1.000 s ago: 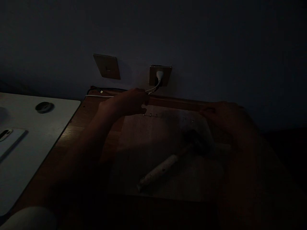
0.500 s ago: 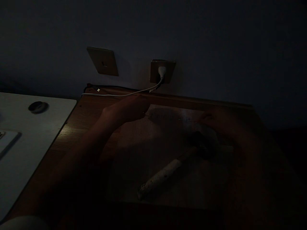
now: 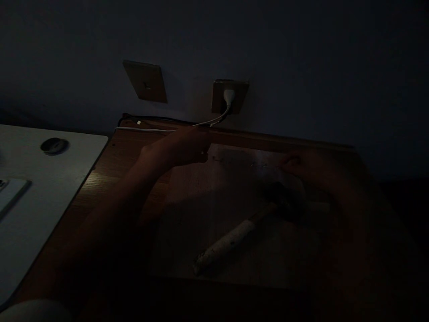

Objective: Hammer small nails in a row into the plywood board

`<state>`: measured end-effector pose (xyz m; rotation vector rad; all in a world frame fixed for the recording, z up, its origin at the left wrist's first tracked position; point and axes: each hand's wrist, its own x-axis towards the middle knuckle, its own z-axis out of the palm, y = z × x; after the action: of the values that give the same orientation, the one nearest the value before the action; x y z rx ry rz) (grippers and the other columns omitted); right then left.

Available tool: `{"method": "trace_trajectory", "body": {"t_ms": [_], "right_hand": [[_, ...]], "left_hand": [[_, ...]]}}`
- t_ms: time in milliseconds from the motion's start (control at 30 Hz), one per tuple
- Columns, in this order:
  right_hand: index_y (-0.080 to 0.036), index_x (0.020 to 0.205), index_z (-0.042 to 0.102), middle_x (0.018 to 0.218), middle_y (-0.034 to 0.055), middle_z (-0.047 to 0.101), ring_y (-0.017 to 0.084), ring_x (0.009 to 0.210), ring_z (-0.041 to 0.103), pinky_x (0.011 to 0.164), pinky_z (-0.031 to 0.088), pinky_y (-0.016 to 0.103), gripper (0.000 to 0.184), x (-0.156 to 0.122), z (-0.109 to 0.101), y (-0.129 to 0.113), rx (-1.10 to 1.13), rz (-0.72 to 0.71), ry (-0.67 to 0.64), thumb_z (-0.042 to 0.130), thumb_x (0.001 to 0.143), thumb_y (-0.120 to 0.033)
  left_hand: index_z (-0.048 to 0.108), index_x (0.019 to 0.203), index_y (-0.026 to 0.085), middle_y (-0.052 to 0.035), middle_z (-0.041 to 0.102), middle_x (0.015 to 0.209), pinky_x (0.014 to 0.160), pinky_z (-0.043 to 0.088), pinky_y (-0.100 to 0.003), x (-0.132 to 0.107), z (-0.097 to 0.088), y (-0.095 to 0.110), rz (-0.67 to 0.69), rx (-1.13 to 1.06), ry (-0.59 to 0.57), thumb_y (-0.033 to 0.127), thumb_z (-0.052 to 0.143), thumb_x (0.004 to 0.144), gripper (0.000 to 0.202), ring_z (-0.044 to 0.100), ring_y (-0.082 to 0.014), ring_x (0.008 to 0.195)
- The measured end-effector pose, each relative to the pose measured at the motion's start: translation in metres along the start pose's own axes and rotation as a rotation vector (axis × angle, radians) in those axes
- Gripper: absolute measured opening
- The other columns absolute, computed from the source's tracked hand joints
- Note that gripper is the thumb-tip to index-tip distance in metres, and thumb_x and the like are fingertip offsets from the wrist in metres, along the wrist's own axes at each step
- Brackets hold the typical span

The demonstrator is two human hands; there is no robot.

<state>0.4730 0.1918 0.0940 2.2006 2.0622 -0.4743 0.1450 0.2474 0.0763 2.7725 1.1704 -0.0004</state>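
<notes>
The scene is very dark. My left hand [image 3: 189, 145] is closed, fingers curled together, over the far left part of a pale flat board [image 3: 194, 214]. My right hand [image 3: 298, 163] is curled in a pinch at the board's far right. If either holds anything, it is too small and dim to name. Between the hands, a thin dark bit [image 3: 217, 159] and several tiny shiny bits [image 3: 258, 165] show on the board. Closer to me lies a hammer [image 3: 231, 239], its pale, worn handle pointing toward the lower left and its dark head near my right wrist.
A wooden tabletop [image 3: 100, 179] carries the board. Behind it, a white plug [image 3: 229, 95] sits in a wall socket, its cable [image 3: 144, 129] running left along the table's back. At left, a white surface [image 3: 40, 201] bears a dark round object [image 3: 54, 146].
The view has shifted slightly. A thin bit that was at my left fingertips now shows on the board, just apart from them. Both hands stay closed in nearly the same places.
</notes>
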Motion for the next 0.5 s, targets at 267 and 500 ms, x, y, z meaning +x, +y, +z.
{"method": "trace_trajectory", "body": {"t_ms": [267, 500], "right_hand": [[-0.018, 0.08, 0.076, 0.08, 0.007, 0.08, 0.021, 0.071, 0.071, 0.063, 0.045, 0.03, 0.011, -0.003, 0.001, -0.014, 0.042, -0.07, 0.045, 0.067, 0.086, -0.017], [-0.021, 0.08, 0.075, 0.08, 0.004, 0.079, 0.02, 0.07, 0.072, 0.062, 0.048, 0.029, 0.009, 0.009, 0.016, 0.0, 0.084, -0.119, 0.019, 0.069, 0.083, -0.016]], "left_hand": [[0.076, 0.097, 0.018, -0.0055, 0.078, 0.099, 0.074, 0.047, -0.027, 0.003, -0.002, 0.005, 0.063, -0.074, 0.101, 0.009, 0.06, 0.088, 0.02, 0.068, -0.016, 0.08], [0.077, 0.093, 0.019, -0.0032, 0.079, 0.093, 0.08, 0.05, -0.028, 0.007, 0.003, 0.01, 0.173, -0.18, 0.145, 0.011, 0.058, 0.092, 0.02, 0.07, -0.016, 0.082]]}}
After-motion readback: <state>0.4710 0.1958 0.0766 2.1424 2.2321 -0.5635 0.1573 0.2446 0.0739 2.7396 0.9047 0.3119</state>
